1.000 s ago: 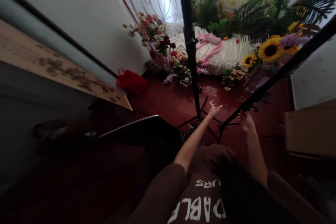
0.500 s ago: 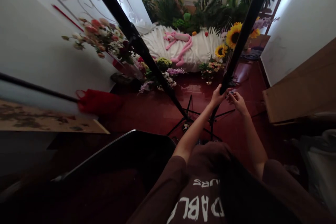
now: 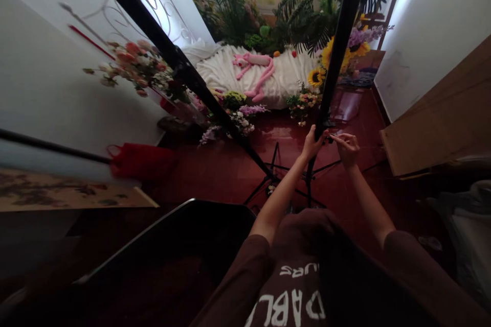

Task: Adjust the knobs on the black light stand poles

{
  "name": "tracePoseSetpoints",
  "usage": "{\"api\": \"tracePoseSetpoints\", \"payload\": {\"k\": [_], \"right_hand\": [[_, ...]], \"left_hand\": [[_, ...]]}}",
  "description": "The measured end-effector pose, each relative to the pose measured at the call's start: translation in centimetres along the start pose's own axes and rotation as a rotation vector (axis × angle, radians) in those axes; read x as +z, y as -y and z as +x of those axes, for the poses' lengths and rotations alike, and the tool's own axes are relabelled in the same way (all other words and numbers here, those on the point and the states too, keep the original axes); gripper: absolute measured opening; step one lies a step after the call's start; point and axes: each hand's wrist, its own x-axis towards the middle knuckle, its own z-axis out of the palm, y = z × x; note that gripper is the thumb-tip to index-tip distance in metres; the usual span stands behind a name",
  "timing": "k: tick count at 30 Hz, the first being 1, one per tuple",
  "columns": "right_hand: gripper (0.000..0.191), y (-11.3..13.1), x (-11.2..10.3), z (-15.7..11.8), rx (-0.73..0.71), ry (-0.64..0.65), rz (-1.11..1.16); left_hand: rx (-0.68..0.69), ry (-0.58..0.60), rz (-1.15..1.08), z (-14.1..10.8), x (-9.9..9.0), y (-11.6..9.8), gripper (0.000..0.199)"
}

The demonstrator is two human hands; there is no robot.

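Note:
A black tripod stand [image 3: 333, 69] rises on the right, its legs spread on the red floor. My left hand [image 3: 311, 142] is wrapped round its pole low down, near a dark clamp [image 3: 328, 123]. Just right of the pole is my right hand [image 3: 347, 147], its fingers pinched together close to the left fingertips. Whatever lies between the right fingers is too small to make out. A second black tripod stand [image 3: 192, 79] leans across the view on the left, with neither hand on it.
White cloth [image 3: 291, 74] bears a pink plush toy [image 3: 255, 61]. Flowers [image 3: 238, 117] and sunflowers [image 3: 316, 76] stand around it, with palm leaves [image 3: 307, 5] behind. A cardboard panel [image 3: 433, 117] is at right, a red bag [image 3: 132, 161] at left, and a black panel [image 3: 184, 230] nearby.
My right hand has turned and drawn slightly away from the pole, fingers still pinched. My left hand stays on the pole. The whole view has shifted a little.

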Motion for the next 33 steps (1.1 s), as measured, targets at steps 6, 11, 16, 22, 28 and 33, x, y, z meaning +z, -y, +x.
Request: {"api": "tracePoseSetpoints", "payload": {"k": [6, 11, 16, 22, 28, 33], "right_hand": [[0.022, 2.9, -0.9, -2.4, 0.037, 0.012, 0.118], [0.015, 4.3, -1.9, -2.4, 0.090, 0.160, 0.234], [0.020, 3.9, -2.4, -0.7, 0.105, 0.268, 0.308], [0.025, 3.1, -1.9, -0.2, 0.110, 0.267, 0.322], [0.027, 2.5, -1.4, -0.3, 0.143, 0.242, 0.386], [0.028, 2.6, -1.1, 0.3, 0.265, 0.251, 0.462]], "left_hand": [[0.114, -0.164, 0.139, -1.0, 0.2, 0.1, 0.048], [0.103, -0.153, 0.098, 0.9, 0.6, -1.1, 0.042], [0.131, -0.159, -0.031, 4.4, 0.6, -4.9, 0.038], [0.177, -0.129, -0.091, 6.7, 0.6, -8.0, 0.043], [0.161, -0.140, -0.107, 6.7, 0.9, -7.4, 0.046], [0.179, -0.169, -0.087, 6.7, 1.0, -7.4, 0.043]]}}
